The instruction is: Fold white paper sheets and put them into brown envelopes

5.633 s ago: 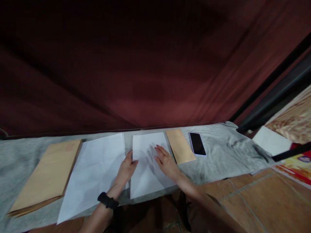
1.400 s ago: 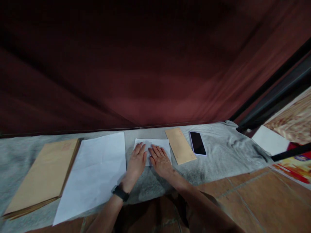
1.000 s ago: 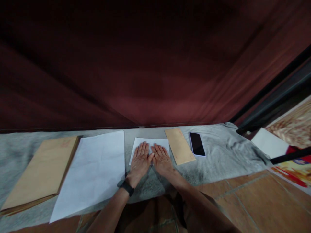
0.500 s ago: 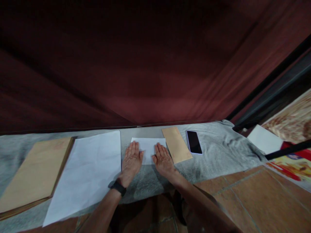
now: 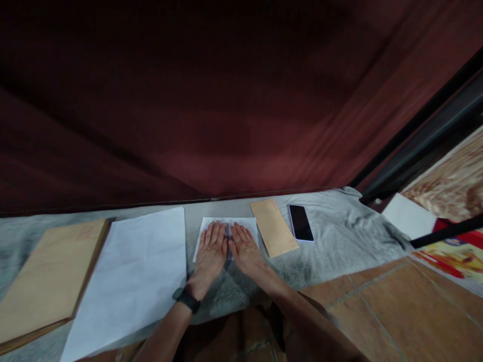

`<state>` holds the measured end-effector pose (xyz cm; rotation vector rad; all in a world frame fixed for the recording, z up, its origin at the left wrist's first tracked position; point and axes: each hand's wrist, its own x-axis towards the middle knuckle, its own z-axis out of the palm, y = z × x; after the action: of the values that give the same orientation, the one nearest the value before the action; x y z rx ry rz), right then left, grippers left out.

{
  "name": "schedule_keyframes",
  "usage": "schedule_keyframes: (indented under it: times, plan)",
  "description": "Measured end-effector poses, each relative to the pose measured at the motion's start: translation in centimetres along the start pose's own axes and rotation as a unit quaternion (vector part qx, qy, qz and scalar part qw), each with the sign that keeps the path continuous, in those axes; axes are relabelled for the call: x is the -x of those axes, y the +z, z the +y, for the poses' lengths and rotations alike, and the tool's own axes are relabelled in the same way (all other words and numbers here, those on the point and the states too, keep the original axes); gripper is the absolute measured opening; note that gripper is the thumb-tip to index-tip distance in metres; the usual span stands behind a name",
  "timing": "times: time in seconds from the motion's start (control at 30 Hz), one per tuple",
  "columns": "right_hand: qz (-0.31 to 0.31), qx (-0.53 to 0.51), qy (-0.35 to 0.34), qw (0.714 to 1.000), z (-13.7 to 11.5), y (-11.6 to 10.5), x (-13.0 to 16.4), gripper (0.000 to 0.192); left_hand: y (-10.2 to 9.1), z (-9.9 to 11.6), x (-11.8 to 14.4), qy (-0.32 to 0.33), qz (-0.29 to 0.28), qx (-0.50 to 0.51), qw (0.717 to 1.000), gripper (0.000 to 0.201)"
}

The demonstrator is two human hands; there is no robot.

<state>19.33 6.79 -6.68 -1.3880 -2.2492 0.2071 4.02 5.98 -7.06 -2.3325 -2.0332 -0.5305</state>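
Observation:
A small white sheet of paper (image 5: 205,223), perhaps folded, lies on the grey cloth under both palms. My left hand (image 5: 212,251) rests flat on its left half, fingers stretched out and pointing away from me. On the right half my right hand (image 5: 245,250) lies flat too, thumb close to the other thumb. Neither hand grasps anything. The middle of the paper is shaded between them. Just right of my right hand is a brown envelope (image 5: 274,229), set at a slant.
Left of my hands lies a stack of large white paper (image 5: 132,271), then a pile of brown envelopes (image 5: 53,276). A phone (image 5: 301,223) lies right of the single envelope. The grey cloth (image 5: 347,236) runs along a dark red curtain (image 5: 226,125); tiled floor (image 5: 422,306) shows below.
Both hands have slid inward over the small paper and are now almost touching at the thumbs. The paper's left edge shows more. The view has shifted slightly.

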Motion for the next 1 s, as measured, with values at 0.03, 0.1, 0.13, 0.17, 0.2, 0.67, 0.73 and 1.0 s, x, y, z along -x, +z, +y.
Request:
schedule_keyframes:
  times: [0.03,0.1,0.13,0.17,0.2,0.67,0.73,1.0]
  plan:
    - [-0.006,-0.009,-0.003,1.000,-0.2,0.2,-0.5,0.052,0.1,0.3,-0.1,0.006,-0.016,-0.006,1.000,0.060]
    - [-0.015,-0.016,-0.005,1.000,-0.3,0.6,-1.2,0.051,0.4,0.6,-0.3,0.011,-0.039,-0.022,0.999,0.060]
    - [-0.019,-0.013,-0.007,1.000,-0.2,0.9,-1.5,0.050,0.5,0.6,-0.4,0.013,-0.045,-0.030,0.998,0.060]
    - [-0.021,-0.008,-0.009,1.000,-0.2,1.1,-1.7,0.049,0.6,0.6,-0.5,0.014,-0.046,-0.037,0.998,0.060]
    - [-0.022,-0.001,-0.009,1.000,-0.1,1.3,-1.8,0.049,0.7,0.5,-0.5,0.016,-0.043,-0.042,0.998,0.060]
    - [-0.002,0.097,0.021,0.995,1.5,1.7,-1.9,0.052,0.2,-0.4,-0.3,-0.056,-0.026,-0.057,0.996,0.060]
    - [0.000,0.104,0.032,0.994,1.6,1.8,-1.7,0.055,0.2,-0.7,-0.1,-0.066,-0.019,-0.051,0.996,0.060]
    - [0.019,0.084,0.075,0.993,1.8,1.7,-0.3,0.065,-0.1,-1.7,0.6,-0.096,0.035,-0.016,0.995,0.061]
